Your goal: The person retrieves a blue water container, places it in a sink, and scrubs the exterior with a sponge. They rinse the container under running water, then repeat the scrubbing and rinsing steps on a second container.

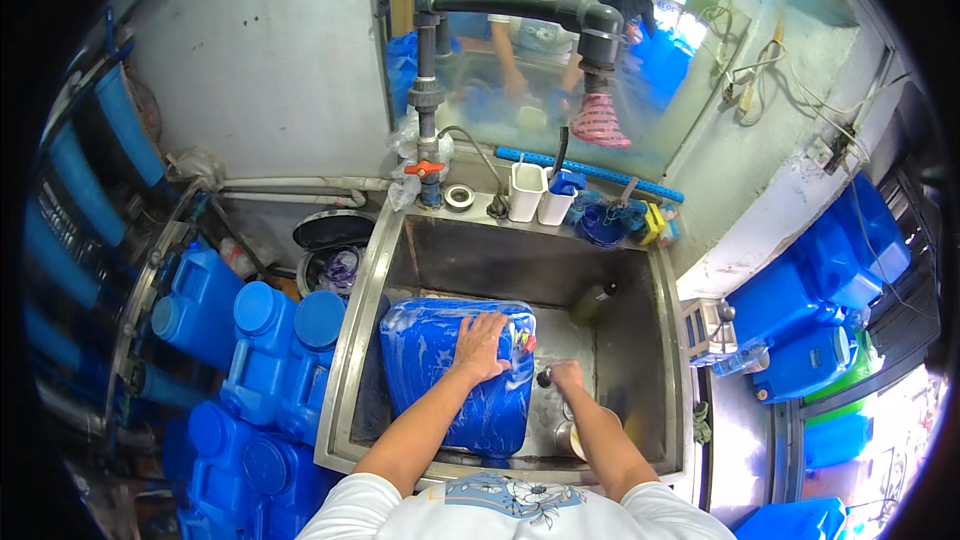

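A large blue plastic water jug (450,360) streaked with white suds lies in the stainless steel sink (676,390). On its upper right part rests my left hand (482,345), fingers spread, beside a small red and yellow part (529,343). To the right of the jug my right hand (565,375) is closed around a small dark object (544,377), seemingly the end of a tool; the rest is hidden. Under my right forearm stands a round container (571,438), partly covered. A greenish bottle with a black cap (595,303) lies at the sink's back right.
Several blue jugs (259,360) stand left of the sink, more (799,364) at the right. Behind it rise a dark pipe with an orange valve handle (424,169) and a cloth-wrapped outlet (599,122). White holders (528,191) and a blue perforated tube (589,172) line the back ledge.
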Demonstrator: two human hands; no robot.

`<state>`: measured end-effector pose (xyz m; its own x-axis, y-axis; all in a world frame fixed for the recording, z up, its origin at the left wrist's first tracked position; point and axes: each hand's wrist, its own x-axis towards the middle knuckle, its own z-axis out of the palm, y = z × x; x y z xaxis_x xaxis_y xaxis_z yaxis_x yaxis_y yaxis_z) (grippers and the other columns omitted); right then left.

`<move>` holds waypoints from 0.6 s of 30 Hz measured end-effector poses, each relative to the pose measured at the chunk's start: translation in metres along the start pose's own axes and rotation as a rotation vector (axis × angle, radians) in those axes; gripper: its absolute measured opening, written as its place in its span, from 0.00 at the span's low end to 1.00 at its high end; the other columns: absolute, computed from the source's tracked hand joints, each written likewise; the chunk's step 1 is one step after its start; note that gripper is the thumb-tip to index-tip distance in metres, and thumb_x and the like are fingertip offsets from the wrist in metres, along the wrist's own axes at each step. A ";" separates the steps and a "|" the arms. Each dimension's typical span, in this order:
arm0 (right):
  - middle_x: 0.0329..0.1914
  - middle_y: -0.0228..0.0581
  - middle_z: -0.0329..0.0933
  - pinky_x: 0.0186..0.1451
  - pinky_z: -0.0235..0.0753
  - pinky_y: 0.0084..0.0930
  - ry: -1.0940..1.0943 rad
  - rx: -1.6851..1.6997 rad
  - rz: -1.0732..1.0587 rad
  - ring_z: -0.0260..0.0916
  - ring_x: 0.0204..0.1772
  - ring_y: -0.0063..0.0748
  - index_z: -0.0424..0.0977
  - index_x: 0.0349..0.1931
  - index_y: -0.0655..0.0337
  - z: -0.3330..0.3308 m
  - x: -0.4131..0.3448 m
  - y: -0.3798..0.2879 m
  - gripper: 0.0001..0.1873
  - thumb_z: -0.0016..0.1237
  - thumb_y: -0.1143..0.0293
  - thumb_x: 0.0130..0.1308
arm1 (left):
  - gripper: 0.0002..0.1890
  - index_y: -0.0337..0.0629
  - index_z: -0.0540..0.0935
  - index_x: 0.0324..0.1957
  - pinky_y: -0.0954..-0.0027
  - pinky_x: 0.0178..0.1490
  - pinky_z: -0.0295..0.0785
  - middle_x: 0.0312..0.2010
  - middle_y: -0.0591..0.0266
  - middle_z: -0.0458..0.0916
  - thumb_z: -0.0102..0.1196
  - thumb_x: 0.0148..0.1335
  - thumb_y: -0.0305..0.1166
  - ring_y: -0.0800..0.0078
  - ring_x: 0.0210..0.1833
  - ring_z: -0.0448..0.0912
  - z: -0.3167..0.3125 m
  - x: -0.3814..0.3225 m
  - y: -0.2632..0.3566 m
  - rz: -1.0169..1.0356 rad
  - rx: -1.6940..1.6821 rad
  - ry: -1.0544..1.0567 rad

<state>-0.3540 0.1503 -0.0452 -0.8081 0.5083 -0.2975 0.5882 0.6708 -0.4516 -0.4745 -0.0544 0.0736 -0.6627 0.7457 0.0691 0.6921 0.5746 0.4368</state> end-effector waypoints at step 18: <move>0.36 0.61 0.78 0.47 0.74 0.53 -0.213 -0.326 -0.407 0.76 0.43 0.62 0.75 0.41 0.65 -0.115 -0.001 -0.095 0.16 0.40 0.61 0.67 | 0.50 0.47 0.65 0.65 0.53 0.73 0.48 0.65 0.60 0.66 0.75 0.37 0.42 0.61 0.71 0.59 0.000 0.008 -0.006 -0.001 -0.001 -0.022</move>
<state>-0.4055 0.1485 0.0946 -0.9401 0.0763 -0.3323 0.1794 0.9395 -0.2919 -0.4841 -0.0515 0.0721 -0.6569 0.7523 0.0492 0.6912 0.5749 0.4379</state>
